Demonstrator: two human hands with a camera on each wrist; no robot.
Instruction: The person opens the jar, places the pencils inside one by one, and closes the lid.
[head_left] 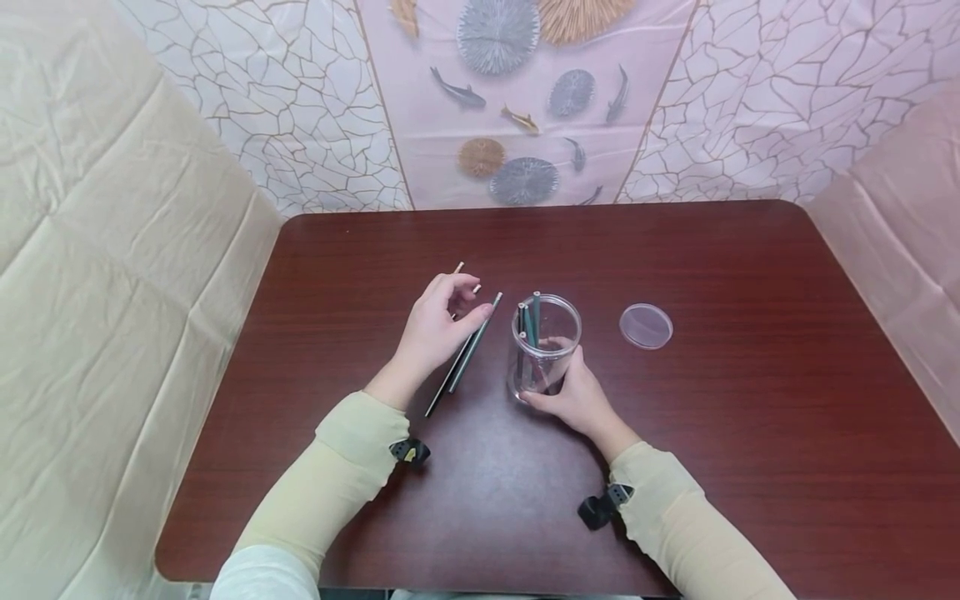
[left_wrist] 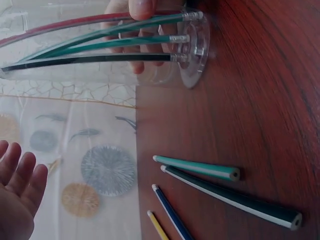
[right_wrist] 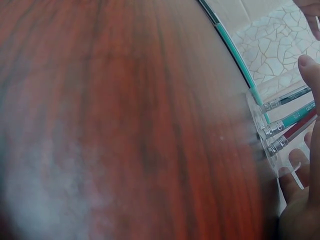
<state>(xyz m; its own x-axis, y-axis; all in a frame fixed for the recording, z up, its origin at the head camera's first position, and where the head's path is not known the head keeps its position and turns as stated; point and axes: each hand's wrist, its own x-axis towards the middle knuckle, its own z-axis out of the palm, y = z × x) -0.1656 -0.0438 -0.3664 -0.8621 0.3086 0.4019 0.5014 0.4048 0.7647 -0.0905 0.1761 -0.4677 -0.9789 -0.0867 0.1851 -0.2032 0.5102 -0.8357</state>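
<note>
My right hand (head_left: 577, 392) grips a clear plastic jar (head_left: 547, 353) low on its side, thumb at the front. The jar stands upright on the table. Inside lean several pencils with their eraser ends down: a red pencil (left_wrist: 65, 29), teal ones and a black pencil (left_wrist: 110, 58). To the left, my left hand (head_left: 442, 321) hovers over loose pencils, its fingers relaxed and holding nothing. These lie side by side on the wood: a teal pencil (left_wrist: 197, 167), a dark green pencil (left_wrist: 232, 197), a blue pencil (left_wrist: 170, 212) and a yellow pencil (left_wrist: 157, 225).
A round clear lid (head_left: 646, 326) lies flat on the table to the right of the jar. The dark reddish wood table (head_left: 750, 400) ends at a patterned cloth backdrop (head_left: 517, 117), with pale cloth hanging on both sides.
</note>
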